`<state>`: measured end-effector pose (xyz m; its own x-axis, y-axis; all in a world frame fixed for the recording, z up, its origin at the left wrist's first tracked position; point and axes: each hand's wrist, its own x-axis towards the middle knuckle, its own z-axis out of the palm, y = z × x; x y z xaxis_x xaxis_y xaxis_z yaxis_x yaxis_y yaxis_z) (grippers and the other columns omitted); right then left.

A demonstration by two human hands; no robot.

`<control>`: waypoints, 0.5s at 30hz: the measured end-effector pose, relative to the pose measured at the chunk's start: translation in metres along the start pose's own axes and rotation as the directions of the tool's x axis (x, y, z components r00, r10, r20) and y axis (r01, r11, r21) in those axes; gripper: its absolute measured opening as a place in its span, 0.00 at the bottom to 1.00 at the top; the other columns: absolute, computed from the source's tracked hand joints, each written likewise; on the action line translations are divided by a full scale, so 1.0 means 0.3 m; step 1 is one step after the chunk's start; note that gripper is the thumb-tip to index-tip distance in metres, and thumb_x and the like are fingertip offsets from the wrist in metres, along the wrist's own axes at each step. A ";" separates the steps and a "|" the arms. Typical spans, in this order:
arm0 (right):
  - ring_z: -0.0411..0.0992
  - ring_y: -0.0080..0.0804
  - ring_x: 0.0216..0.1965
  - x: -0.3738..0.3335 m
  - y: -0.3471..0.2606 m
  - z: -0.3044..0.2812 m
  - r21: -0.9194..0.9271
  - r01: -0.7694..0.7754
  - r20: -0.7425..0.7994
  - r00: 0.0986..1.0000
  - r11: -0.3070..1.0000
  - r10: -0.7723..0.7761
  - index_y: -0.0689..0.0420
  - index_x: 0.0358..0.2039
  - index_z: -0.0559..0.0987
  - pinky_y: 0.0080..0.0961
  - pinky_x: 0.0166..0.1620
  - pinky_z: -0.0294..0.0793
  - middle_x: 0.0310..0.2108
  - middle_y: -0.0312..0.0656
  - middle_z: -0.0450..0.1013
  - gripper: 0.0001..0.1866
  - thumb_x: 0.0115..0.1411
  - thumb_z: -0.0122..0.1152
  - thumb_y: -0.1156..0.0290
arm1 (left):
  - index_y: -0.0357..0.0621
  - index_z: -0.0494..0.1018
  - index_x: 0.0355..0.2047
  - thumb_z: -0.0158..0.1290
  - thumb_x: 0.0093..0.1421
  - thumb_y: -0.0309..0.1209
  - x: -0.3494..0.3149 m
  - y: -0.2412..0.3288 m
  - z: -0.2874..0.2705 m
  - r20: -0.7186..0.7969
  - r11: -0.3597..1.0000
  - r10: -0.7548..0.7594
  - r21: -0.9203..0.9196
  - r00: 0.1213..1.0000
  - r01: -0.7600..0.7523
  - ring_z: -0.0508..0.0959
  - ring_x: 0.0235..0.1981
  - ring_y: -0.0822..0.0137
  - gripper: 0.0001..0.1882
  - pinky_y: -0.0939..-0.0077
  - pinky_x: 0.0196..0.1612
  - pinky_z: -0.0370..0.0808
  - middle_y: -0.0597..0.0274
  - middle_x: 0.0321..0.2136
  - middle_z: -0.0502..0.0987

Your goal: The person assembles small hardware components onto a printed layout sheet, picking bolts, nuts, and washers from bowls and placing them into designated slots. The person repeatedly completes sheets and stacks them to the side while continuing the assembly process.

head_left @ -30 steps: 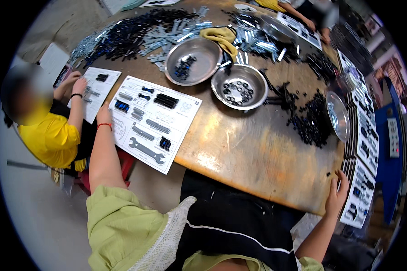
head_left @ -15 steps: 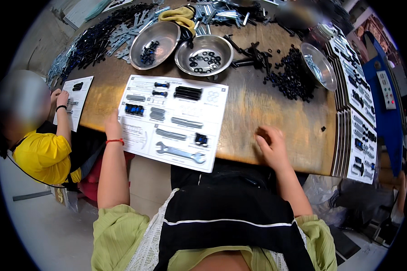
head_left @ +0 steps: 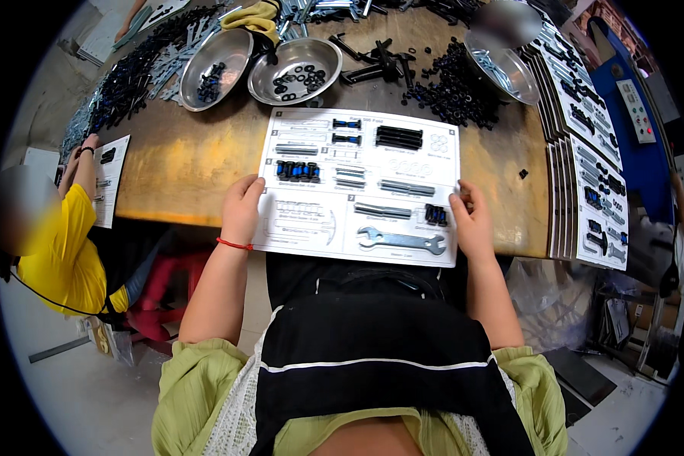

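Note:
A white printed hardware card [head_left: 342, 190] is held slightly tilted over the table's front edge, between my two hands. My left hand [head_left: 241, 207] grips its left edge with the thumb on top. At the right edge, my right hand [head_left: 473, 216] pinches the card between thumb and curled fingers. On the card lie a silver open-end wrench [head_left: 403, 241], long black bolts [head_left: 399, 137], shorter blue-banded bolts [head_left: 298, 171] and grey rods [head_left: 406, 188]. The undersides of both hands' fingers are partly hidden.
Beyond the card stand metal bowls of bolts [head_left: 232, 53] and washers [head_left: 315, 52]. A heap of black nuts [head_left: 456, 91] and a clear bowl [head_left: 520, 76] are at right, beside stacked filled cards [head_left: 600, 190]. At left, a person in yellow [head_left: 64, 258] handles another card [head_left: 112, 171].
The card has moved right and become more level in view. My right hand, earlier over the bare table without holding anything, has taken hold of the card's right edge.

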<state>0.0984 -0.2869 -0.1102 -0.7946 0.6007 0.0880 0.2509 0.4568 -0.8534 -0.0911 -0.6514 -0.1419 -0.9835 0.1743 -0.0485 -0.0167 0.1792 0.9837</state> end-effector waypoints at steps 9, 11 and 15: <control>0.71 0.30 0.44 0.069 0.148 -0.225 0.030 -0.048 -0.197 0.979 0.998 0.053 0.63 0.55 0.73 0.26 0.49 0.71 0.46 0.46 0.74 0.21 0.63 0.59 0.67 | 0.29 0.77 0.41 0.57 0.60 0.34 -0.065 0.093 0.198 0.166 0.996 -0.085 0.047 0.982 0.078 0.79 0.31 0.69 0.17 0.74 0.37 0.75 0.56 0.30 0.81; 0.72 0.32 0.46 0.086 0.174 -0.279 -0.032 -0.029 -0.207 0.978 0.999 0.021 0.64 0.54 0.73 0.27 0.51 0.71 0.48 0.48 0.75 0.21 0.63 0.58 0.68 | 0.29 0.77 0.40 0.58 0.59 0.34 -0.075 0.063 0.235 0.184 0.999 -0.022 0.046 0.983 0.014 0.76 0.27 0.71 0.17 0.74 0.33 0.74 0.59 0.25 0.79; 0.74 0.31 0.40 0.111 0.259 -0.383 -0.195 -0.068 -0.328 0.945 0.978 0.000 0.66 0.50 0.75 0.27 0.47 0.73 0.43 0.46 0.76 0.18 0.64 0.57 0.68 | 0.35 0.79 0.40 0.60 0.54 0.39 -0.091 0.120 0.262 0.303 0.977 0.017 0.197 0.953 -0.081 0.77 0.26 0.61 0.20 0.68 0.33 0.74 0.55 0.26 0.77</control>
<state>0.1548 -0.1561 -0.1146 -0.5696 0.7825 0.2515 0.4073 0.5344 -0.7406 -0.0508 -0.5737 -0.1186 -0.8830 0.4623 -0.0814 0.0984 0.3519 0.9309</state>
